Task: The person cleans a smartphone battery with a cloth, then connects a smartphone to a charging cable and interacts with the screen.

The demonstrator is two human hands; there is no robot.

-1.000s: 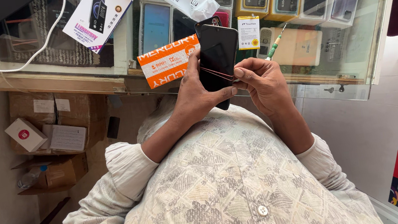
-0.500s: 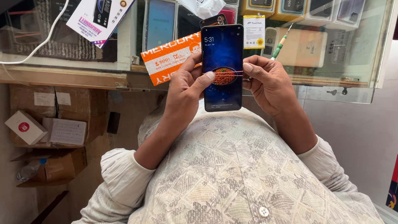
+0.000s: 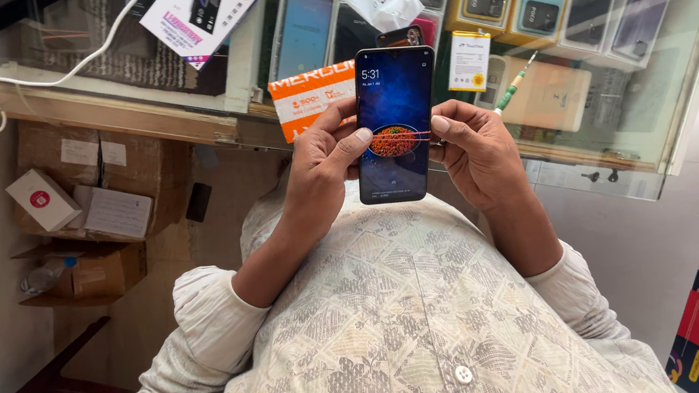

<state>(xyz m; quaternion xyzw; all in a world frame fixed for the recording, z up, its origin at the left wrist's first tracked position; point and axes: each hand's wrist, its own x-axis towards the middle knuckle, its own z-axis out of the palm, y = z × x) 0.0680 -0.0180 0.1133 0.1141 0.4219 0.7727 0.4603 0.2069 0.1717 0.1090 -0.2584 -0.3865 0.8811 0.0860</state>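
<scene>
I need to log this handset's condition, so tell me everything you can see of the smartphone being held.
The smartphone is a slim dark slab with a glossy glass front, held upright facing the camera above the glass counter. Its screen is lit: a deep blue wallpaper with a round reddish picture at mid-height and small white clock digits at top left. The left hand grips its left edge, thumb resting on the screen; the right hand holds the right edge. No cracks show.

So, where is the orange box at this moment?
In the head view, the orange box lies on the glass counter, upper centre, just beyond the left hand and left of the smartphone that both hands hold.
</scene>
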